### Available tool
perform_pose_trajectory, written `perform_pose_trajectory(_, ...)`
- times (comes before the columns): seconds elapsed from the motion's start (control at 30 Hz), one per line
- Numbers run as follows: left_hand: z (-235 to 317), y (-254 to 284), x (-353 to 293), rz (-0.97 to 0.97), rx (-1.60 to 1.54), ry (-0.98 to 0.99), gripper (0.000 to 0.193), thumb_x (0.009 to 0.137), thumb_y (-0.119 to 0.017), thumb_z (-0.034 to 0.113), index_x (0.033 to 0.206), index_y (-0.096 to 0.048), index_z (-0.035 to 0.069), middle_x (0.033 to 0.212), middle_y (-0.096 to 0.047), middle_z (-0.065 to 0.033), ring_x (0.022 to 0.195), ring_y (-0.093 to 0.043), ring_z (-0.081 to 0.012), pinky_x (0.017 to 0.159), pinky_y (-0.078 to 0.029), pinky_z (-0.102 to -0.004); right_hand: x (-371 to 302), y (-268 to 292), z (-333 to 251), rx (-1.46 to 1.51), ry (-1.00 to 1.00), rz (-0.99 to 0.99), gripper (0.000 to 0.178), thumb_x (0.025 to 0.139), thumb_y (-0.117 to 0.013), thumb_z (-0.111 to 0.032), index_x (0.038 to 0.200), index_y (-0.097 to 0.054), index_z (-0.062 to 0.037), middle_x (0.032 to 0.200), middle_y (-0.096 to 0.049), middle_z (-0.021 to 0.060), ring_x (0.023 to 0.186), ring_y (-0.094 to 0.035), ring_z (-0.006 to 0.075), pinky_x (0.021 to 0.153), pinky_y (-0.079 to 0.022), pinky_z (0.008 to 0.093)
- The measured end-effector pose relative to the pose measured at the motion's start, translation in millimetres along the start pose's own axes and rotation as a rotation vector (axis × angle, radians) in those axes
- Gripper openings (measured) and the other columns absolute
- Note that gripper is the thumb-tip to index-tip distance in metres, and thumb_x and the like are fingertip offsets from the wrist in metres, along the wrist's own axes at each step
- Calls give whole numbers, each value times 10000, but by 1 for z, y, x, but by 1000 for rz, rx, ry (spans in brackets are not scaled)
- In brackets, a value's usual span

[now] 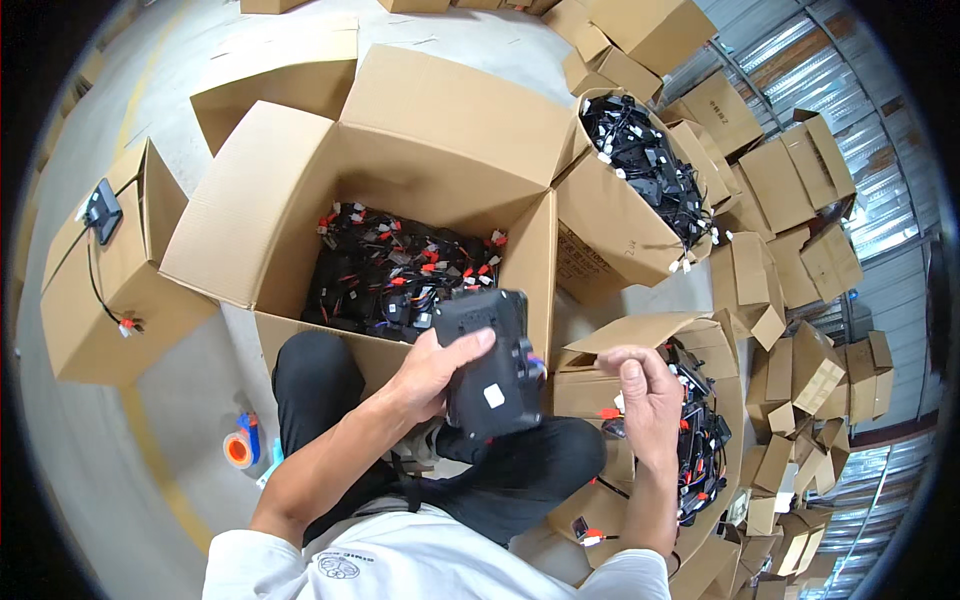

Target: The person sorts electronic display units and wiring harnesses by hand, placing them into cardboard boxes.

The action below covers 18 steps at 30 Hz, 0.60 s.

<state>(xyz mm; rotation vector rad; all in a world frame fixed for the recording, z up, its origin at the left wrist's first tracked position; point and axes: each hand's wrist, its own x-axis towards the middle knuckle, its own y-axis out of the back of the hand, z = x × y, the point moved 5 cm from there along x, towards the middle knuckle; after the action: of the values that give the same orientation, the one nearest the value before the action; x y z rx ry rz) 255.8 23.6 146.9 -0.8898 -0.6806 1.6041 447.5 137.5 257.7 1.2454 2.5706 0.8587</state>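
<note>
Warehouse: piled cardboard boxes [778,185], metal wall [900,285], yellow floor line [157,460]

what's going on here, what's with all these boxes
A person holds a black, boxy device in the left hand, close to a large open carton. The right hand is near another open carton on the right, fingers curled; whether it grips anything is unclear. Both cartons contain black wired parts with red and white connectors. More cartons stand around.
</note>
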Motion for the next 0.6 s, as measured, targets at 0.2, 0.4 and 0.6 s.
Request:
perform_pose_trajectory(0.2, -12, -10, 15, 215, 4, -354, 435, 982, -647, 270, 1301, -523, 2, 1178, -653, -123, 1029, -668, -198, 918, -552, -366, -24, -98, 69, 633, -262, 143, 471, 1045, -510, -401, 1307, -507, -9, 1144, -631, 89, 1038, -607, 156, 896, -510, 324)
perform_pose_trajectory(0.4, 32, -13, -12, 136, 424, -933, 846, 774, -867, 374, 1402, -445, -5, 1380, -516, -137, 1266, -527, -238, 1058, -433, -371, -8, -130, 62, 1124, -425, 456, 494, 1044, -385, -472, 1300, -561, -87, 1212, -654, 67, 1114, -641, 206, 954, -526, 409)
perform_pose_trajectory(0.6, 81, -17, -10, 310, 1016, -1295, 518, 840, -778, 211, 1220, -600, -93, 1175, -651, -217, 1082, -643, -314, 967, -491, -382, 25, -144, 30, 1260, -530, 242, 461, 1048, -400, -437, 1295, -564, -84, 1209, -650, 87, 1078, -654, 205, 939, -538, 385)
